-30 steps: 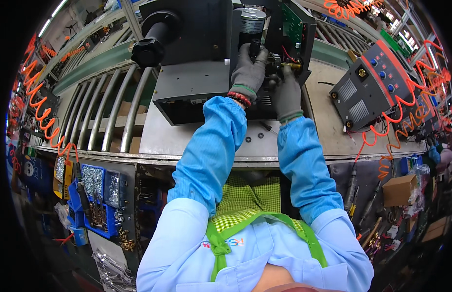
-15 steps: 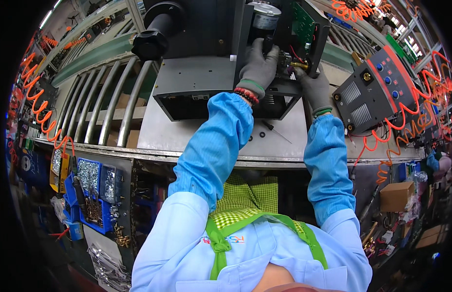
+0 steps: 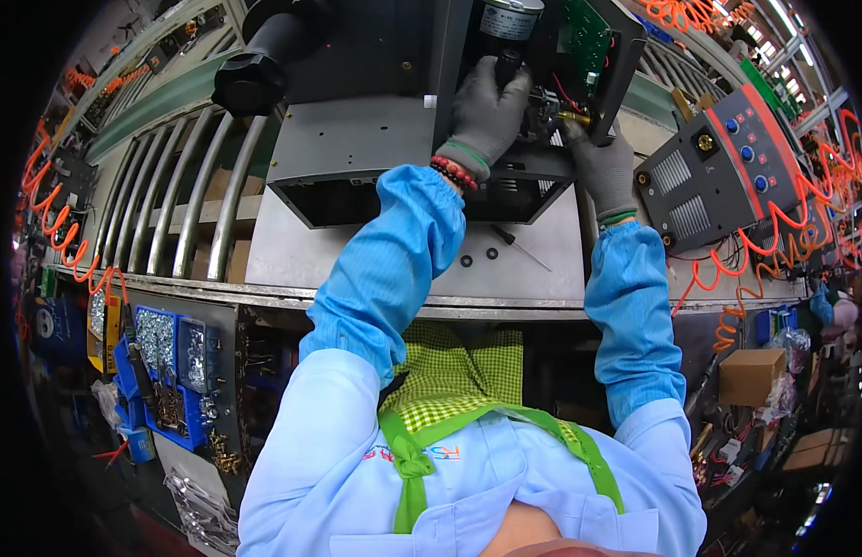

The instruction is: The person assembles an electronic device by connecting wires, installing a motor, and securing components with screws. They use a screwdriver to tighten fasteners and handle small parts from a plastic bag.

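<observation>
At panel (image 3: 624, 58) | right hand (image 3: 603, 172) shifted outward, grip unclear | left hand (image 3: 488, 113) clamping black knob (image 3: 509, 62)

Worktop (image 3: 519, 288): pale metal, scuffed, w/ straight front edge (bowed by lens). Dark-grey machine housing (image 3: 347, 139) sits on it, mid-bench. Just in front, 2 small black rings (image 3: 492, 252), near each other but apart; next to them, R side, a screwdriver (image 3: 503, 235), dark handle twd housing, thin shaft angled front-R. Far R: grey unit w/ red trim (image 3: 705, 176), blue knobs.
</observation>
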A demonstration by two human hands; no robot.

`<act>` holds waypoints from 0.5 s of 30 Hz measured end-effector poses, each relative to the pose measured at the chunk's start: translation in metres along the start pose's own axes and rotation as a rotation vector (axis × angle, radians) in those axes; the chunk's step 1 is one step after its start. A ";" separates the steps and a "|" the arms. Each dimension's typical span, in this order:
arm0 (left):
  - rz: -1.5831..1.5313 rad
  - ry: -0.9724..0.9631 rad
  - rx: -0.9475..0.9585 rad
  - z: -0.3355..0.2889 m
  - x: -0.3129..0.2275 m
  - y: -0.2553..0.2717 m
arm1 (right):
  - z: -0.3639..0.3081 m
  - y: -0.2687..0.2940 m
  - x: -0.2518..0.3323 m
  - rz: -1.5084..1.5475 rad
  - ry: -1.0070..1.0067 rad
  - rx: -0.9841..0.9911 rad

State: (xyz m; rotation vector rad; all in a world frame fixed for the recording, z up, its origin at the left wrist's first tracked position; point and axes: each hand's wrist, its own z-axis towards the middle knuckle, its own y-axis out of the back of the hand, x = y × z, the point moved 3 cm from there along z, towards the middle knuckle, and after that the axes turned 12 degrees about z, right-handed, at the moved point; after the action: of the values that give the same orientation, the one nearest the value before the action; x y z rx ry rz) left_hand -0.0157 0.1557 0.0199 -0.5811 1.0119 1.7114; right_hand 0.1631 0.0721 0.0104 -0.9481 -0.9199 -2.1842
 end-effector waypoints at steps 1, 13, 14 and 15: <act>-0.011 -0.026 -0.006 0.002 0.004 -0.002 | -0.001 0.000 0.001 0.003 -0.006 -0.001; 0.035 -0.022 -0.058 0.003 0.002 0.003 | -0.002 -0.006 0.014 0.037 0.039 0.000; 0.019 -0.011 -0.047 0.004 0.004 0.002 | -0.004 -0.005 0.013 0.045 0.050 -0.003; 0.003 0.000 -0.036 0.004 0.006 0.001 | -0.004 -0.006 0.011 0.028 0.057 -0.008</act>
State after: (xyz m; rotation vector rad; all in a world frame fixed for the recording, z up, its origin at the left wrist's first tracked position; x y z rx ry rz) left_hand -0.0188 0.1620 0.0179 -0.6035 0.9840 1.7351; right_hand 0.1507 0.0695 0.0151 -0.8921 -0.8664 -2.1815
